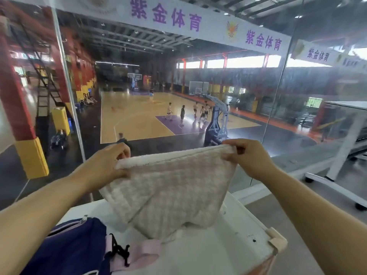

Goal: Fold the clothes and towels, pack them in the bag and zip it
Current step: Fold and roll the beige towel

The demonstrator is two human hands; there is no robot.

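The left hand (111,161) is closed in a pinch on the upper left corner of the towel (170,191). The right hand (248,157) is closed in a pinch on the upper right corner, with the fingers curled over the edge. The top edge is stretched between the two hands, roughly level. The towel appears to be doubled already. It hangs below the hands, and its lower edge meets the white table (228,245).

For a clean fold, both corners are to be held at equal height so that the side edges line up. The hanging layers are judged to be slightly skewed toward the left hand, so a light sideways pull is advised before the cloth is laid down. The towel is then best lowered flat onto the bare surface below the right hand and halved again.

Below the left forearm lies the purple bag (75,247); whether its zip is open cannot be told. Beside the bag, just under the towel's lower edge, a pink garment (143,253) with a black cord (119,253) is seen. Contact with these is to be avoided during lowering.
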